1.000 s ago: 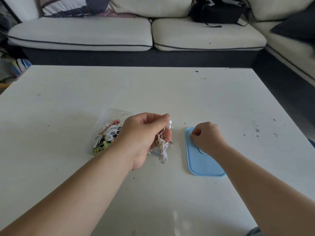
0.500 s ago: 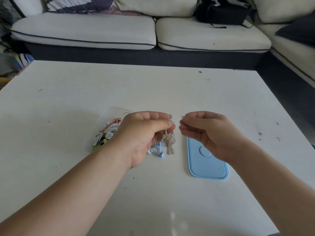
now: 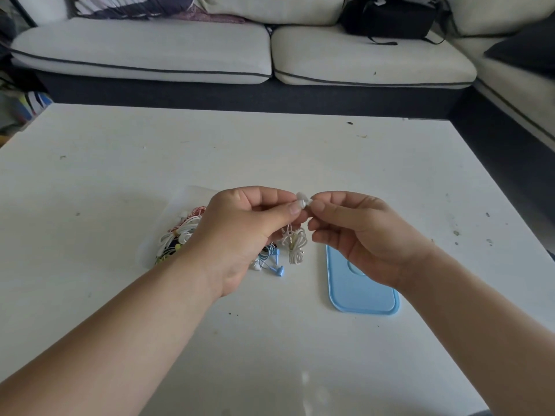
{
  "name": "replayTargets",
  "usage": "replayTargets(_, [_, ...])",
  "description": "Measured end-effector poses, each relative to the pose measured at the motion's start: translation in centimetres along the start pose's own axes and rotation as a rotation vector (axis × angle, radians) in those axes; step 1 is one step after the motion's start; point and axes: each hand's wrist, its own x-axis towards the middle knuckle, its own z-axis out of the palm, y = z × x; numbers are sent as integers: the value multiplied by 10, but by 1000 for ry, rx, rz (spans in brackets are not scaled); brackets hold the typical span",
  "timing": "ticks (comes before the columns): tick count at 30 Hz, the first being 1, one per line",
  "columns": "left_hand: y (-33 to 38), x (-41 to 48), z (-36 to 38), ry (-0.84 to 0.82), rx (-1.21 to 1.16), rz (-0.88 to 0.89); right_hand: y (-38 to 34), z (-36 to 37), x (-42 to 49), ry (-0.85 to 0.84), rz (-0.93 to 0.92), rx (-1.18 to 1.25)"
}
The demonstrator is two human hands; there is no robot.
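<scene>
Above the white table (image 3: 300, 160), my left hand (image 3: 243, 235) pinches the earbud end of a set of white wired earphones (image 3: 296, 244), whose coiled cable hangs below my fingers. My right hand (image 3: 360, 235) meets it from the right and pinches the small white earbud tip (image 3: 302, 199) between thumb and forefinger. A blue pair of earphones (image 3: 274, 262) lies on the table under my left hand. Left of that, a clear bag (image 3: 177, 232) holds several tangled earphones in white, red and yellow.
A light blue flat lid (image 3: 360, 295) lies on the table below my right hand. A pale sofa (image 3: 150, 49) runs along the far side, with a black bag (image 3: 390, 16) on it and a dark cushion (image 3: 525, 52) at right.
My right hand left the blue lid, rose and moved left to meet my left hand at the earbud. My left hand kept holding the white earphones, lifting them slightly.
</scene>
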Motion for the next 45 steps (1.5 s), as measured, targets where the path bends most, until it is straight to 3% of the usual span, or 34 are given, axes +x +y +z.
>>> replayTargets(32, [-7, 0, 0, 50, 3, 69, 14, 16, 3, 41, -146, 61])
replayTargets(45, [-3, -2, 0, -5, -62, 65, 1, 12, 1, 71, -75, 88])
